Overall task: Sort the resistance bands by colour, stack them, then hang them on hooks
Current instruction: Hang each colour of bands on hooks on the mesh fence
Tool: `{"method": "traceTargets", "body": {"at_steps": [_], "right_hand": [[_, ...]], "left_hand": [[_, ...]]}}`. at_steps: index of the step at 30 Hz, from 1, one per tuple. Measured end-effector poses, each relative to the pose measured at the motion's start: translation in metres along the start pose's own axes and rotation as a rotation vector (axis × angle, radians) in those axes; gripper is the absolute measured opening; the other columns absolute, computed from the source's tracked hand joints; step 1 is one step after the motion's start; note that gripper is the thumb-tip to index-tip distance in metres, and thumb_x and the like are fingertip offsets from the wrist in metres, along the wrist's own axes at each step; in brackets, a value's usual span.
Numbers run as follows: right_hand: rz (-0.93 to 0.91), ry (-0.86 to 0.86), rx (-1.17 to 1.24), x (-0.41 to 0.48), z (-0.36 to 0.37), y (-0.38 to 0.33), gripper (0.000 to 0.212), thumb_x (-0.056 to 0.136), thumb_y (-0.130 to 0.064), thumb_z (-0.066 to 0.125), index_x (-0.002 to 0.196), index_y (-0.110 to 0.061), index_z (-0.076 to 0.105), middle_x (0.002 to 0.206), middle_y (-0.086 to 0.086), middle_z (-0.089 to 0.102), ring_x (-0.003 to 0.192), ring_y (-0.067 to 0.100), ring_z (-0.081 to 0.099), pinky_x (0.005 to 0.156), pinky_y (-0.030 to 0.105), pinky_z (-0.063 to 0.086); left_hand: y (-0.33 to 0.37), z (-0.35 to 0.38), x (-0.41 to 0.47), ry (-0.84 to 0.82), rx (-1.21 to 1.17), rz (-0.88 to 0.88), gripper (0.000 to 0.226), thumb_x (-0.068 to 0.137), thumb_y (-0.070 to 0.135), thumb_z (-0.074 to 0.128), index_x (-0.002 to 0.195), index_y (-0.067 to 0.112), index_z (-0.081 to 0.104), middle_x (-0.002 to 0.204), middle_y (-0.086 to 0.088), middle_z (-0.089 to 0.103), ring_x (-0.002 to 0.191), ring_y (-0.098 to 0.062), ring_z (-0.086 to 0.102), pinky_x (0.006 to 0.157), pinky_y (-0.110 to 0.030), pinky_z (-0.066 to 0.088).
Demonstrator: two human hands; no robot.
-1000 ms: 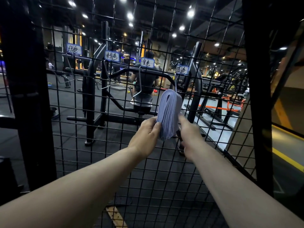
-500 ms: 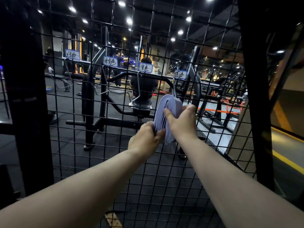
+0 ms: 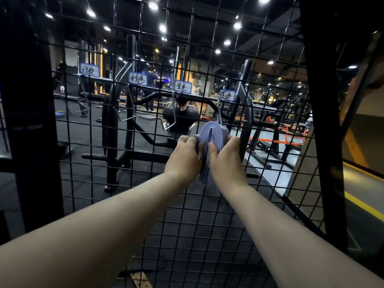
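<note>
Left hand (image 3: 184, 156) and right hand (image 3: 227, 161) now sit higher on the band stack (image 3: 214, 135), fingers clamped on it, fold at rightmost hook (image 3: 219, 113): hanging likely underway.

Stack of bands (image 3: 214, 138) between both hands (image 3: 204, 161), against wire grid (image 3: 145, 204), below rightmost label (image 3: 227, 96).

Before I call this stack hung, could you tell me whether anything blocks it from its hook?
Nothing visible does: the blue band stack, held by left hand and right hand, sits at the wire hook under the rightmost label.
</note>
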State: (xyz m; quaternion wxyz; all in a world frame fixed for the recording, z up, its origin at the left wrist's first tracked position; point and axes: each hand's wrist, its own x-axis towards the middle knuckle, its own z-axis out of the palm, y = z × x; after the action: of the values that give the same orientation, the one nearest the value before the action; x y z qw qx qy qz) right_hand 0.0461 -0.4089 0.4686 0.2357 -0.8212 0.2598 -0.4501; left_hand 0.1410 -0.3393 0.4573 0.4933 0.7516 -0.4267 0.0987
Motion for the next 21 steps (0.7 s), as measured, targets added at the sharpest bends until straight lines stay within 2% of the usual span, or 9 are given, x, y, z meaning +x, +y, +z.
{"method": "traceTargets", "body": {"at_steps": [2,4,5,8,11,13,18,20,21], "right_hand": [[-0.007,-0.049,-0.054,-0.002,0.002,0.0,0.059,0.105,-0.029,0.039,0.15,-0.003,0.012,0.15,0.021,0.032,0.13,0.035,0.045,0.096,0.036,0.041],[-0.059,-0.089,-0.168,-0.004,0.005,-0.002,0.071,0.106,-0.029,0.034,0.154,-0.007,-0.013,0.158,0.024,0.017,0.137,0.036,0.038,0.102,0.041,0.041],[-0.1,-0.08,-0.224,-0.004,0.006,-0.002,0.072,0.105,-0.03,0.032,0.154,-0.009,-0.016,0.158,0.025,0.016,0.136,0.038,0.039,0.102,0.044,0.042],[-0.096,-0.005,-0.18,-0.006,0.008,-0.003,0.067,0.103,-0.036,0.031,0.157,-0.015,-0.002,0.159,0.019,0.018,0.142,0.036,0.031,0.112,0.049,0.031],[-0.098,0.007,-0.246,-0.005,0.009,0.002,0.066,0.105,-0.04,0.028,0.157,-0.012,0.001,0.162,0.016,0.01,0.148,0.033,0.016,0.117,0.046,0.021],[-0.103,0.016,-0.319,-0.003,0.008,0.005,0.064,0.105,-0.04,0.025,0.157,-0.012,0.0,0.162,0.013,0.009,0.147,0.029,0.013,0.117,0.043,0.019],[-0.067,-0.032,-0.154,-0.001,0.012,0.005,0.065,0.106,-0.035,0.029,0.157,-0.008,0.0,0.162,0.015,0.003,0.15,0.031,0.009,0.12,0.038,0.015],[-0.043,-0.036,-0.128,-0.005,0.014,0.005,0.065,0.106,-0.034,0.03,0.156,-0.005,-0.001,0.162,0.016,0.0,0.15,0.031,0.007,0.12,0.037,0.014],[-0.039,-0.044,-0.133,-0.008,0.015,0.005,0.066,0.106,-0.032,0.03,0.156,-0.004,-0.003,0.162,0.017,-0.001,0.151,0.032,0.007,0.12,0.037,0.015]], "left_hand": [[0.0,0.002,0.0,-0.007,-0.005,-0.011,0.029,0.102,0.038,0.038,0.107,0.016,0.056,0.121,-0.009,0.048,0.098,-0.033,0.057,0.09,-0.045,0.049],[0.003,0.004,-0.001,-0.035,0.006,0.001,0.035,0.103,0.042,0.033,0.104,0.014,0.054,0.12,-0.009,0.049,0.1,-0.032,0.057,0.088,-0.044,0.049],[0.006,0.005,-0.002,-0.052,0.004,0.007,0.038,0.103,0.045,0.03,0.107,0.015,0.053,0.122,-0.009,0.049,0.103,-0.032,0.057,0.088,-0.045,0.048],[0.012,0.002,-0.003,-0.079,-0.028,-0.015,0.041,0.103,0.048,0.027,0.118,0.015,0.048,0.126,-0.008,0.047,0.098,-0.03,0.058,0.087,-0.045,0.048],[0.012,0.001,0.002,-0.137,0.002,-0.036,0.033,0.104,0.044,0.025,0.105,0.018,0.045,0.112,-0.009,0.052,0.082,-0.025,0.056,0.078,-0.041,0.046],[0.011,0.002,0.006,-0.143,0.021,-0.024,0.029,0.104,0.041,0.025,0.102,0.019,0.044,0.107,-0.008,0.055,0.084,-0.025,0.055,0.074,-0.039,0.043],[0.008,0.006,0.006,-0.112,0.029,0.016,0.024,0.104,0.039,0.029,0.101,0.019,0.043,0.101,-0.006,0.057,0.084,-0.026,0.055,0.07,-0.036,0.039],[0.005,0.01,0.003,-0.115,-0.015,0.014,0.023,0.104,0.037,0.03,0.108,0.019,0.043,0.107,-0.009,0.06,0.091,-0.028,0.058,0.074,-0.04,0.044],[0.003,0.012,0.001,-0.131,-0.038,0.01,0.026,0.103,0.037,0.031,0.118,0.019,0.041,0.113,-0.01,0.06,0.098,-0.029,0.058,0.08,-0.042,0.046]]}}
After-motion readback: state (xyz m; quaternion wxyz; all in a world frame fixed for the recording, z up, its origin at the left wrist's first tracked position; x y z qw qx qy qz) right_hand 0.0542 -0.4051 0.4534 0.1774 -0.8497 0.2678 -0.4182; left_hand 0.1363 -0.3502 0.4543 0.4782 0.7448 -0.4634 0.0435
